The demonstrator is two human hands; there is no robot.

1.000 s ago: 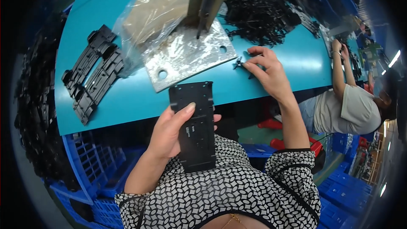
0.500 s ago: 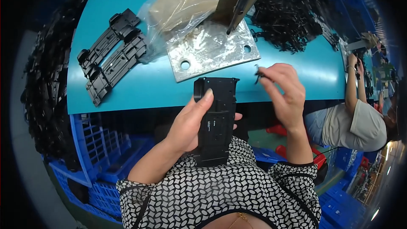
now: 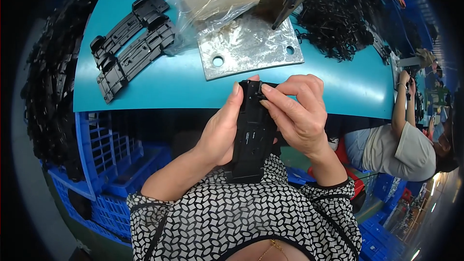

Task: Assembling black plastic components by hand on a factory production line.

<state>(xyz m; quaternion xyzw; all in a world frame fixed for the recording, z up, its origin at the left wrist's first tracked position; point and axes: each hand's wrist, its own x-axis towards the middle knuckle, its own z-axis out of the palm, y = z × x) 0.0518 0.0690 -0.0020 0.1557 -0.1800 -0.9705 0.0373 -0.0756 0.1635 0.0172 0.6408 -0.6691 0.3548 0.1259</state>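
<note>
"What's different now?"

"The right hand is in at the black panel. Half a second earlier it holds a small black part out in the air; now its thumb and forefinger pinch together at the panel's upper right corner."

"And the left hand?"

"It grips the panel as before, thumb up by the upper left corner."

"So where is the panel?"

"On the person's side of the metal plate, its upper end just short of the plate's near edge, its lower end beyond the surface."

"Is the small part still in that pinch?"

"Seemingly, but the fingers cover the spot, so I can't say whether it sits in the panel."

"What does the change mean?"

"I'd judge that carrying gives way to close work on the panel's upper end, the left hand steadying it. Left of the plate lie two black mouldings; right of it, a black pile."
</note>
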